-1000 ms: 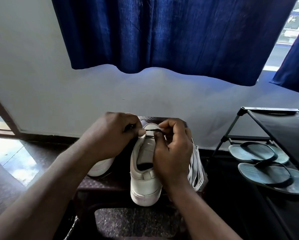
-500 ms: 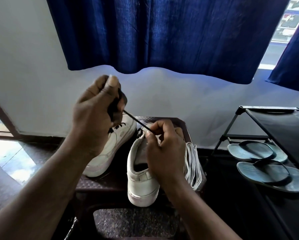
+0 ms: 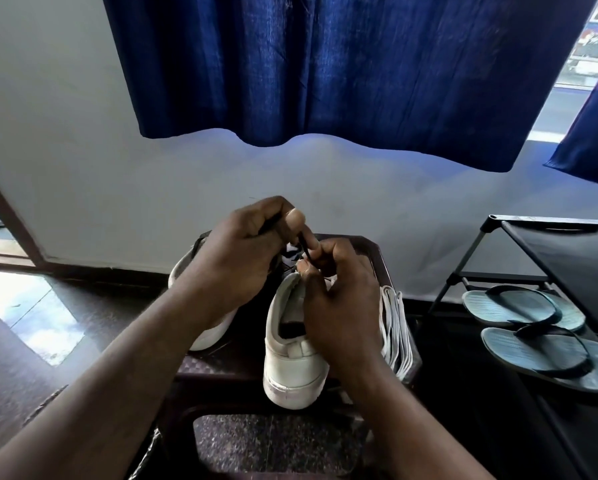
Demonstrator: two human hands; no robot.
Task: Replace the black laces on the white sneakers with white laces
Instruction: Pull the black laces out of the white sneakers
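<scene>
Two white sneakers stand on a dark stool (image 3: 377,251). The nearer sneaker (image 3: 292,362) points away from me, heel toward me. My left hand (image 3: 242,251) pinches a black lace (image 3: 303,245) just above its eyelets. My right hand (image 3: 339,299) rests over the sneaker's tongue area and pinches the same lace lower down. The second sneaker (image 3: 183,265) lies behind my left hand, mostly hidden. A bundle of white laces (image 3: 396,327) lies on the stool to the right of the nearer sneaker.
A black shoe rack (image 3: 550,244) stands at the right with a pair of grey flip-flops (image 3: 533,327) on its lower shelf. A blue curtain (image 3: 325,64) hangs over the white wall behind. Shiny dark floor (image 3: 30,306) lies at the left.
My left hand, which had pulled the black lace up and to the left, has come back down close to my right hand at the sneaker's eyelets.
</scene>
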